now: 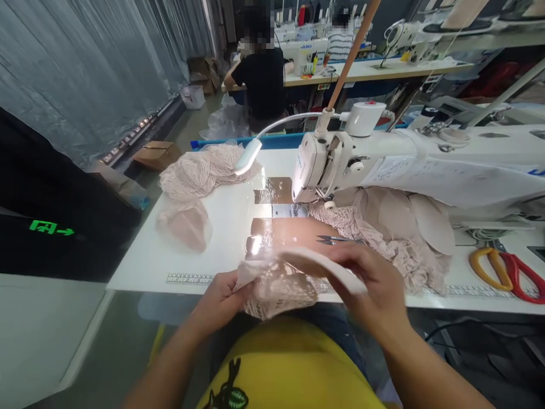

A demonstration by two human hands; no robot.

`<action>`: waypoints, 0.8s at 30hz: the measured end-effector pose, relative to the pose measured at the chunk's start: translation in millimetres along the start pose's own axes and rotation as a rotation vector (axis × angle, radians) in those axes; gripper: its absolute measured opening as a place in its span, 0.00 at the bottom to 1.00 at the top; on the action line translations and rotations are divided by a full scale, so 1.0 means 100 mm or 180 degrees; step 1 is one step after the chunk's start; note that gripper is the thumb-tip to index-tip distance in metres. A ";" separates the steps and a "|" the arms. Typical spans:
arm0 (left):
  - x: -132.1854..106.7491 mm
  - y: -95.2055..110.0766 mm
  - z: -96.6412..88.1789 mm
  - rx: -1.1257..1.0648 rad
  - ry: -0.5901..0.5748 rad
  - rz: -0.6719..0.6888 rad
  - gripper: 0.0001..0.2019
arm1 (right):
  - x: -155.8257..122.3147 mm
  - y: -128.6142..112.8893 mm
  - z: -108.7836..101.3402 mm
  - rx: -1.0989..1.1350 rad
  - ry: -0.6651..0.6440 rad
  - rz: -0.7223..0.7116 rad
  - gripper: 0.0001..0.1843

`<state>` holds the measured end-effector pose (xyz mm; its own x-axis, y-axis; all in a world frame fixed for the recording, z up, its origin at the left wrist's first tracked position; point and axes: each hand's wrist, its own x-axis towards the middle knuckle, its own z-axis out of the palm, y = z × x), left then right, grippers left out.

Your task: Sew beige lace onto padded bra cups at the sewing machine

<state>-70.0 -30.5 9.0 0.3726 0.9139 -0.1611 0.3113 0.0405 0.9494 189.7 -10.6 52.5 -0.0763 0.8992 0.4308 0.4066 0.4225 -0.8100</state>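
Both hands hold a pale pink lace piece [281,287] with a curved, smooth foam bra cup [327,266], over the front edge of the sewing table. My left hand [225,295] is closed on the left end of the lace, thumb on top. My right hand [374,281] is closed around the right side of the cup. Dark thread snips [330,239] show just beyond the right hand's fingers; whether that hand also holds them I cannot tell. The white sewing machine [315,165] stands behind, its needle area lit.
Gathered pink lace [204,167] and a sheer pink piece [185,224] lie at left on the white table [230,227]. More cups and lace [404,227] are heaped under the machine arm. Red-and-yellow-handled scissors [506,272] lie right. A co-worker [261,79] sits ahead.
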 end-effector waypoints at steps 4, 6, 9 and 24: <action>0.00 0.20 0.07 -0.1200 -0.1313 0.0419 0.23 | -0.03 0.23 0.19 0.1446 -0.2034 0.1501 0.10; 0.06 0.25 0.10 -0.1046 -0.1084 0.0673 0.31 | -0.11 0.31 0.31 0.2271 -0.2532 0.1888 0.14; 0.23 0.24 0.11 -0.0349 -0.0511 0.0645 0.36 | -0.17 0.32 0.40 0.2944 -0.2692 0.2227 0.16; 0.47 0.16 0.16 -0.1268 -0.0514 -0.0156 0.17 | -0.01 0.48 0.31 0.1574 -0.1354 0.1523 0.19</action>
<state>-33.3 6.3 12.3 0.5077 0.8333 -0.2188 -0.0178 0.2641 0.9643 180.7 12.6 0.9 -0.3764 0.9193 -0.1148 0.0406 -0.1074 -0.9934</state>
